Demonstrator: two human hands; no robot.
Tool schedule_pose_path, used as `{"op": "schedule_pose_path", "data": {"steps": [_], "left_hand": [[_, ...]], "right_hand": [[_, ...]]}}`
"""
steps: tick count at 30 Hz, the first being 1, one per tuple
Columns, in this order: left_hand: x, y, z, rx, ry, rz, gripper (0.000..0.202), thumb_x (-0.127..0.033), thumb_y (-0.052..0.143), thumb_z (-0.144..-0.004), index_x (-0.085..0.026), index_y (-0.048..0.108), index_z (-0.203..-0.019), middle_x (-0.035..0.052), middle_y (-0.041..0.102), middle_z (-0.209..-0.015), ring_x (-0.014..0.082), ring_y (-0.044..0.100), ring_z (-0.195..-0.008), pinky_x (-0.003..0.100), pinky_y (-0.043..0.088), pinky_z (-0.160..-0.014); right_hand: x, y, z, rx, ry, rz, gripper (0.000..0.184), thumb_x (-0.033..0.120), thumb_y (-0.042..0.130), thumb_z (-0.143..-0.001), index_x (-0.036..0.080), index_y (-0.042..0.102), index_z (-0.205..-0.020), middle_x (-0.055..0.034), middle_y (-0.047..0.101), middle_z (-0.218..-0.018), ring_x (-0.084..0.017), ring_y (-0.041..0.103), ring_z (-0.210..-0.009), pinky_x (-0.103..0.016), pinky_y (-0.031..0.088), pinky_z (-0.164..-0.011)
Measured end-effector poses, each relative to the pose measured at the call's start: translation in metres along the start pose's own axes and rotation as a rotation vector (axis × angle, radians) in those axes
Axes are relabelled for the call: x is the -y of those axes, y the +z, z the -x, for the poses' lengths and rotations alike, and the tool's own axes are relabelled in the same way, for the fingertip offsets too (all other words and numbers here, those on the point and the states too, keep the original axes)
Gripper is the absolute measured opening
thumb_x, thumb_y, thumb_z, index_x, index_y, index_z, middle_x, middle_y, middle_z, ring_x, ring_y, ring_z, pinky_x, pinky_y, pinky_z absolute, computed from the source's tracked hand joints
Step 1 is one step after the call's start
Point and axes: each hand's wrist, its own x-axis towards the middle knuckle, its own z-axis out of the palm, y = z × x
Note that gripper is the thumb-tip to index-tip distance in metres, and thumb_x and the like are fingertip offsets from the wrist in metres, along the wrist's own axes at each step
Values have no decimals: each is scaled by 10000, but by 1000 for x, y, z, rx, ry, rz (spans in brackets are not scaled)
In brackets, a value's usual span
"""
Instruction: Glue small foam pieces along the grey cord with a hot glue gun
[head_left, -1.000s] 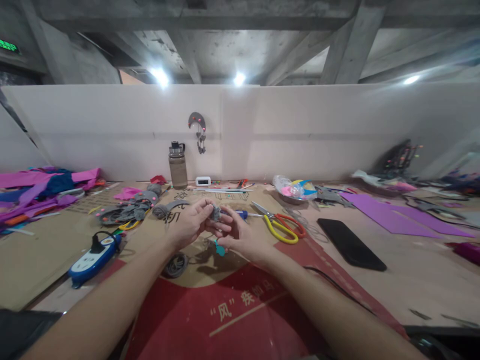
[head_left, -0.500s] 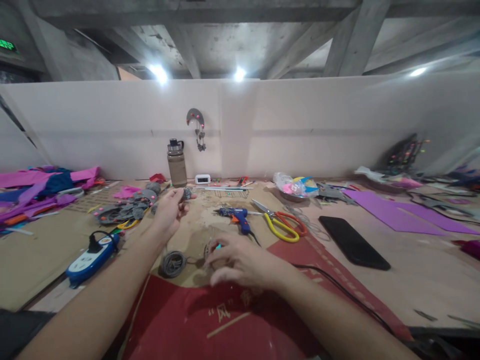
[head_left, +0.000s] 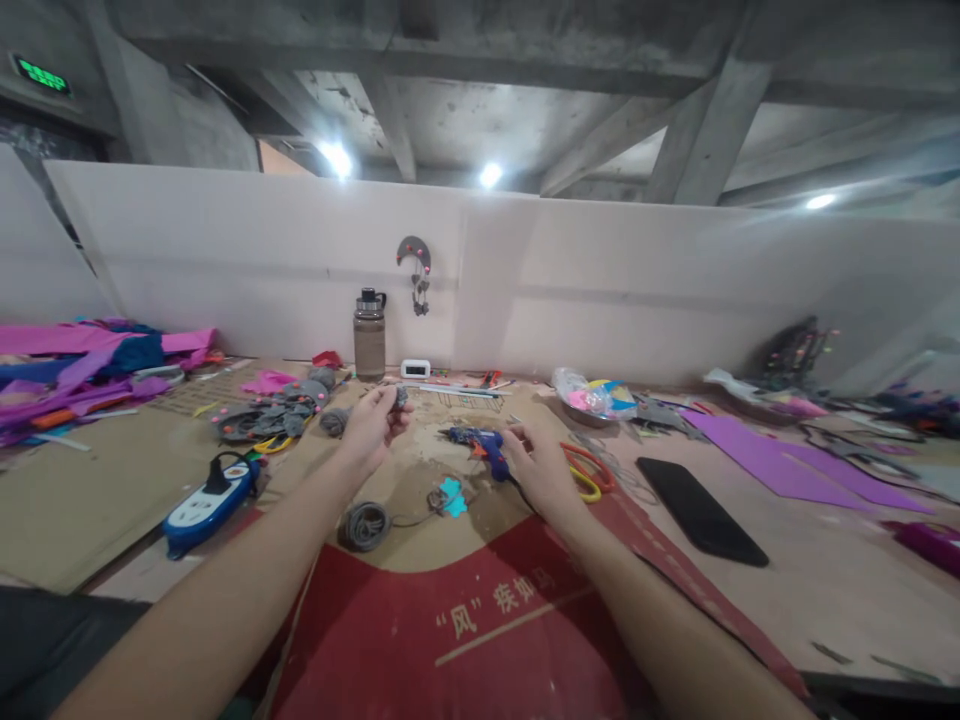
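My left hand is raised over the cardboard and pinches a small grey felt piece between thumb and fingers. My right hand reaches forward with fingers spread, right beside the handle of the blue hot glue gun that lies on the table. A teal felt scrap and a coil of grey cord lie between my forearms.
Yellow and orange scissors lie just right of my right hand. A black phone, purple felt sheets, a blue power strip, a water bottle, a pile of grey felt pieces and pink fabric surround the work area.
My right hand left the teal scrap and moved forward to the glue gun. My left hand kept the grey piece and shifted slightly right.
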Motion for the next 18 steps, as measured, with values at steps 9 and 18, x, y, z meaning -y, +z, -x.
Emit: {"op": "schedule_pose_path", "data": {"steps": [9, 18], "left_hand": [[8, -3, 0, 205, -125, -27, 152, -243, 621, -775, -159, 506, -826, 37, 649, -707, 74, 574, -483, 155, 432, -433], [23, 4, 19, 623, -247, -434, 270, -359, 690, -687, -135, 598, -807, 53, 661, -662, 88, 567, -448, 161, 333, -392]], "right_hand": [[-7, 9, -4, 265, 152, 223, 268, 397, 540, -748, 150, 606, -831, -91, 653, -797, -201, 594, -729, -292, 413, -662], [-14, 27, -30, 296, 95, 97, 189, 270, 563, -638, 198, 502, -474, 15, 470, -373, -122, 425, -354, -240, 307, -404]]}}
